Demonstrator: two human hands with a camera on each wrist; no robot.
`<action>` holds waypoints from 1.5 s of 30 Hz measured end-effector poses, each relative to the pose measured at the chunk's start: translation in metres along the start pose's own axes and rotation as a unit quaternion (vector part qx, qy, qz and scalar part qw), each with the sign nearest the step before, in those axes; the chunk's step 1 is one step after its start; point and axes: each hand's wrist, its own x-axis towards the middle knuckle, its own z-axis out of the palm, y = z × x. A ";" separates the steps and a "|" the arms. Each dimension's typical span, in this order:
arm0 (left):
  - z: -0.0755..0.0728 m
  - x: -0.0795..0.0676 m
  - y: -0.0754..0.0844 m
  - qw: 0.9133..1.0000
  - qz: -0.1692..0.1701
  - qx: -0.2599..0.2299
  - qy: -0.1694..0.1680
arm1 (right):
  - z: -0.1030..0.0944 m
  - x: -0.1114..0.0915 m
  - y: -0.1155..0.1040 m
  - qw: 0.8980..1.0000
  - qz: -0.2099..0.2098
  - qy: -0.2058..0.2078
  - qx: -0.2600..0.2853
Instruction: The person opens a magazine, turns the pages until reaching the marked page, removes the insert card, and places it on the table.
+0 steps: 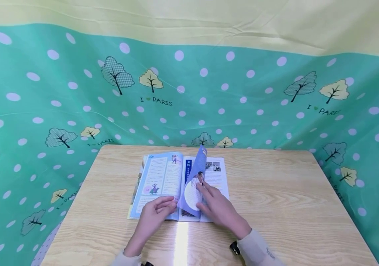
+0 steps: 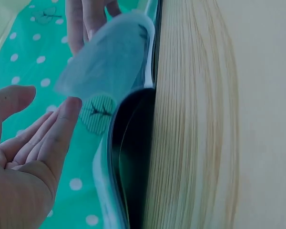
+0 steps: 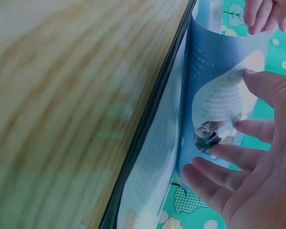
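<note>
An open magazine (image 1: 162, 177) lies on the table, with text and small cartoons on its left page. One blue leaf (image 1: 192, 184) with a white rounded panel and a photo of a person stands half raised near the spine, curving over the right-hand page (image 1: 220, 181). My right hand (image 1: 220, 207) has its fingers spread against this leaf; in the right wrist view the thumb and fingertips (image 3: 250, 78) touch its printed side. Over the lower left page is my left hand (image 1: 154, 216), its thumb apart from the fingers. In the left wrist view its index fingertip (image 2: 72, 106) is close to the leaf's edge.
The wooden table (image 1: 275, 192) extends to both sides of the magazine. A green dotted curtain (image 1: 202, 92) with printed trees hangs behind and around it. Black bands (image 1: 235, 248) show at the sleeve cuffs. A bright light reflection falls on the table before the spine.
</note>
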 end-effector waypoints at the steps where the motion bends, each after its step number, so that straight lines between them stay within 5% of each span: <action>1: 0.002 0.000 0.000 1.000 0.001 -0.004 -0.003 | 0.001 0.000 0.000 1.000 -0.006 -0.001 0.001; 10: 0.015 0.001 -0.002 1.000 -0.003 -0.015 -0.009 | 0.001 -0.002 -0.002 0.999 -0.037 0.008 -0.002; 18: 0.011 0.000 0.001 0.999 -0.015 -0.025 0.011 | -0.003 -0.005 0.000 1.000 0.001 -0.005 -0.009; 33: -0.047 -0.012 0.000 0.992 -0.041 0.029 0.114 | -0.011 -0.025 0.027 0.995 0.048 -0.069 -0.058; 45: -0.080 -0.025 -0.005 0.981 -0.078 0.080 0.160 | -0.017 -0.030 0.031 0.986 0.069 -0.137 -0.069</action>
